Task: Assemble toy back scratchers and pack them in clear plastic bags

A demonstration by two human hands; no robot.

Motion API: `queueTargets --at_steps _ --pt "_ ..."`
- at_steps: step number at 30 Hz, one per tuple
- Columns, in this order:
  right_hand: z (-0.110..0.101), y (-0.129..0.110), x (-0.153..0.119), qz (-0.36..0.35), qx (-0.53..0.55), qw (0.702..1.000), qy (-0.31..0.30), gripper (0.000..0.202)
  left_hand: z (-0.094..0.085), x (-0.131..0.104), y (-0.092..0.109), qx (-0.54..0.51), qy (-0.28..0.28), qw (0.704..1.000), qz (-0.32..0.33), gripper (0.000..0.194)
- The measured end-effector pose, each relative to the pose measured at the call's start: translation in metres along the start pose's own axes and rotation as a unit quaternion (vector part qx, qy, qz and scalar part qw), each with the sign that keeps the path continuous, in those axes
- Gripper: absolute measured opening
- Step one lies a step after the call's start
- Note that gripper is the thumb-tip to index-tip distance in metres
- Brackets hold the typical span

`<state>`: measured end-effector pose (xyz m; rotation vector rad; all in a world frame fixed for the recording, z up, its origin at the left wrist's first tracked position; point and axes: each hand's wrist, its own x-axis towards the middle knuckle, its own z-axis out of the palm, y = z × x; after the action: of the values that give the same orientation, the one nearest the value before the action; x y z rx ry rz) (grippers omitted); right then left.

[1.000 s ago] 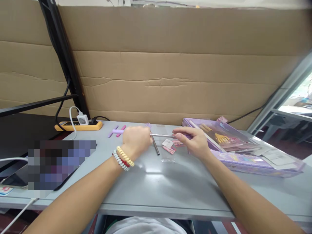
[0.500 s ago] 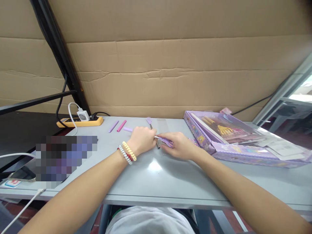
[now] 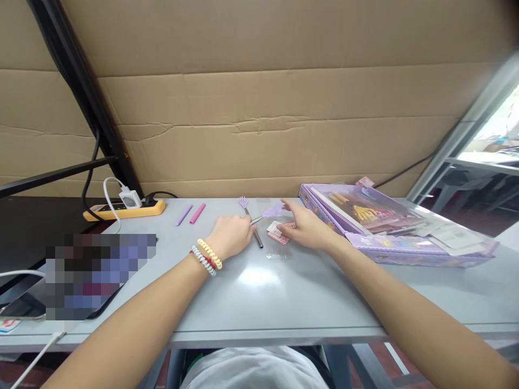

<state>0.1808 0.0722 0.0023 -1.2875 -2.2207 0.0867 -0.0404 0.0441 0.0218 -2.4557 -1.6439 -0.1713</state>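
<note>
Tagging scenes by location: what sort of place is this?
Probably a makeshift indoor workstation: a gray desk, a cardboard sheet standing behind it, and a yellow power strip with a white adapter plugged in.

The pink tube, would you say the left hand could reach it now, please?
Probably yes: nothing visible stands between the left hand and the pink tube, though that hand holds a purple-ended tool.
</note>
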Motion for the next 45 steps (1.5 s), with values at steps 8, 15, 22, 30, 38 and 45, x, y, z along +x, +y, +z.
queueTargets --at_steps 8,15,22,30,38,45 --pt "0.003 -0.005 -0.001 -0.097 0.008 0.984 -0.148 0.029 0.006 0.004 -0.009 -0.068 -0.003 0.996 -0.052 0.035" --pt "0.003 -0.014 -0.003 -0.083 -0.002 0.974 -0.210 0.018 0.003 0.000 0.005 -0.222 0.013 0.967 0.125 0.032" --pt "-0.002 -0.015 -0.004 -0.018 -0.021 0.972 -0.233 0.030 0.004 -0.001 0.009 -0.170 -0.025 0.972 0.163 0.031" --pt "-0.008 -0.020 0.000 0.005 -0.078 0.972 -0.221 0.017 0.003 -0.002 0.015 -0.098 -0.011 0.974 0.206 0.032" --pt "-0.001 -0.005 0.000 0.000 -0.103 0.976 -0.194 0.025 -0.003 -0.005 0.010 -0.103 -0.028 0.981 0.161 0.033" --pt "-0.006 -0.014 -0.002 -0.084 -0.038 0.981 -0.170 0.026 -0.002 -0.004 0.008 -0.073 -0.010 0.983 0.170 0.030"
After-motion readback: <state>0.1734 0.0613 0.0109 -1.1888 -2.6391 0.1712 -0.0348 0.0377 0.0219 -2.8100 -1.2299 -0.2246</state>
